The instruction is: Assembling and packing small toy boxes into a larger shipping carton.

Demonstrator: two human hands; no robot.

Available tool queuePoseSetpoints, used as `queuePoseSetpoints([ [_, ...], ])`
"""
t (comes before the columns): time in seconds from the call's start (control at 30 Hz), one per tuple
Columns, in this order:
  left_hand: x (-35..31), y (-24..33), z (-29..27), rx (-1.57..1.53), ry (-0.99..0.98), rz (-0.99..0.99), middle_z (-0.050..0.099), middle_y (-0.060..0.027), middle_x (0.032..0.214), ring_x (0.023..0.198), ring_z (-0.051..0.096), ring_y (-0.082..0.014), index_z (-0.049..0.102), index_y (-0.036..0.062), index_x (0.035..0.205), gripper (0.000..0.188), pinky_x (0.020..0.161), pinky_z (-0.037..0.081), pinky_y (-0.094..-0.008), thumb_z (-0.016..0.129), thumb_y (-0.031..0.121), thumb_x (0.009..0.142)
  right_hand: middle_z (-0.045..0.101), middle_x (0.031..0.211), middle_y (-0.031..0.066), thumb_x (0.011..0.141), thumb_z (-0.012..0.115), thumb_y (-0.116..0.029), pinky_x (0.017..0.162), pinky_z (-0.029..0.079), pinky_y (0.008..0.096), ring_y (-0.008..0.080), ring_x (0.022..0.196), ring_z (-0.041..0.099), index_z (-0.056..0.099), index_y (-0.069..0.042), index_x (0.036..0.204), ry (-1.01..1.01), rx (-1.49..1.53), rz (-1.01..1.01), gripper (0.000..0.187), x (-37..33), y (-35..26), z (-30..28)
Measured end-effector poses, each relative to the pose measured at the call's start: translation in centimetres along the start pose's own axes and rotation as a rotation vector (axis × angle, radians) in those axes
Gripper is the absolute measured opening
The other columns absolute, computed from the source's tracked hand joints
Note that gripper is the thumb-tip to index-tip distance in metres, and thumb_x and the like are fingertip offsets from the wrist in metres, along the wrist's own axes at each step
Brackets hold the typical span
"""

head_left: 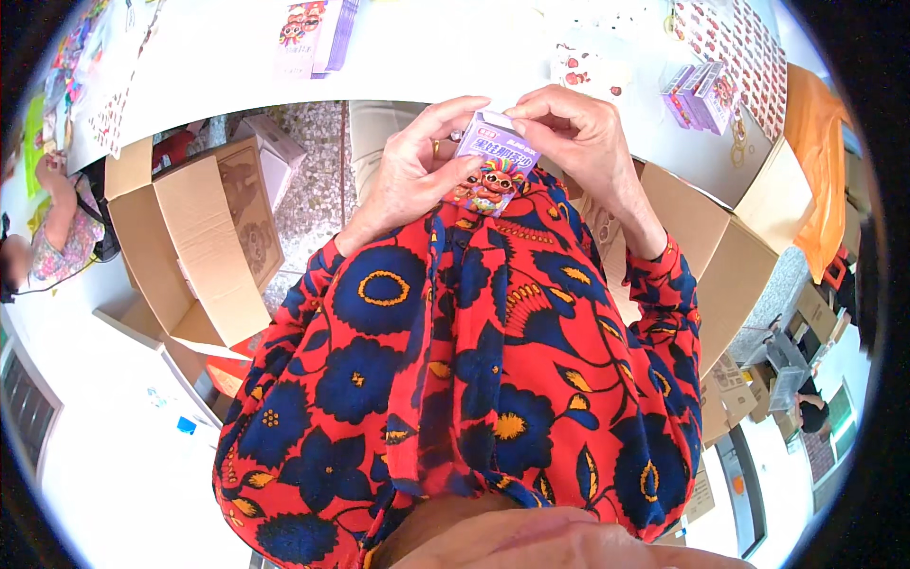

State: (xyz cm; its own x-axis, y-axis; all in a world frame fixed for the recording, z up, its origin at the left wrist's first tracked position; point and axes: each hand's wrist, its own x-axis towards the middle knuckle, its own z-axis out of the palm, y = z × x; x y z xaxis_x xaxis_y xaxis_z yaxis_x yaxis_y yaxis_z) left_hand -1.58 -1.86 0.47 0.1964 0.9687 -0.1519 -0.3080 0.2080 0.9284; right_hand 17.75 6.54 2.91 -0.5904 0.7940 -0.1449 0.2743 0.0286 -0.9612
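Faced white tbl (445, 62) w/ red-printed sheet (735, 38), flanked by open cardboard ctns (204, 242), gripped small purple cartoon-printed box (495, 171) in L hand (409, 169) near tbl edge, pinched pale top flap (498, 120) w/ R hand (586, 142).

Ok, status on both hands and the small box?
Left hand holding small purple box. Right hand touching its top end, thumb and fingertips there. Nothing seen blocking either hand.
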Motion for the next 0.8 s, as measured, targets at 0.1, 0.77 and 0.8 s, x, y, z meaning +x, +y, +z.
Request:
queuePoseSetpoints([
  [0.1, -0.2, 0.0, -0.1, 0.027, -0.019, 0.026, 0.056, -0.0109, 0.117, 0.096, 0.058, -0.0130, 0.039, 0.0029, 0.132, 0.051, 0.080, 0.050, -0.0249, 0.056, -0.004, 0.085, 0.064, 0.087, 0.0046, 0.079, 0.062, 0.003, 0.066, 0.050, 0.0203, 0.0069, 0.075, 0.059, 0.066, 0.002, 0.089, 0.017, -0.036, -0.067, 0.010, -0.1, 0.3, 0.2],
  [0.77, -0.7, -1.2, -0.7, 0.028, 0.064, 0.118, 0.051, -0.0101, 0.113, 0.102, 0.056, -0.0166, 0.045, -0.0013, 0.122, 0.040, 0.086, 0.050, -0.0287, 0.057, -0.005, 0.084, 0.061, 0.108, 0.0081, 0.084, 0.056, 0.005, 0.080, 0.049, 0.0258, 0.0135, 0.091, 0.059, 0.061, 0.000, 0.109, 0.023, 0.123, -0.063, 0.026, -2.3, 0.4, 1.8],
  [0.8, -0.7, -1.1, -0.8, 0.026, 0.066, 0.117, 0.051, -0.0101, 0.113, 0.102, 0.056, -0.0166, 0.045, -0.0013, 0.122, 0.040, 0.086, 0.050, -0.0287, 0.057, -0.005, 0.084, 0.059, 0.113, 0.0081, 0.085, 0.055, 0.005, 0.083, 0.048, 0.0254, 0.0136, 0.095, 0.058, 0.059, 0.001, 0.113, 0.046, 0.331, 0.070, 0.028, -2.5, 0.6, 2.0],
])
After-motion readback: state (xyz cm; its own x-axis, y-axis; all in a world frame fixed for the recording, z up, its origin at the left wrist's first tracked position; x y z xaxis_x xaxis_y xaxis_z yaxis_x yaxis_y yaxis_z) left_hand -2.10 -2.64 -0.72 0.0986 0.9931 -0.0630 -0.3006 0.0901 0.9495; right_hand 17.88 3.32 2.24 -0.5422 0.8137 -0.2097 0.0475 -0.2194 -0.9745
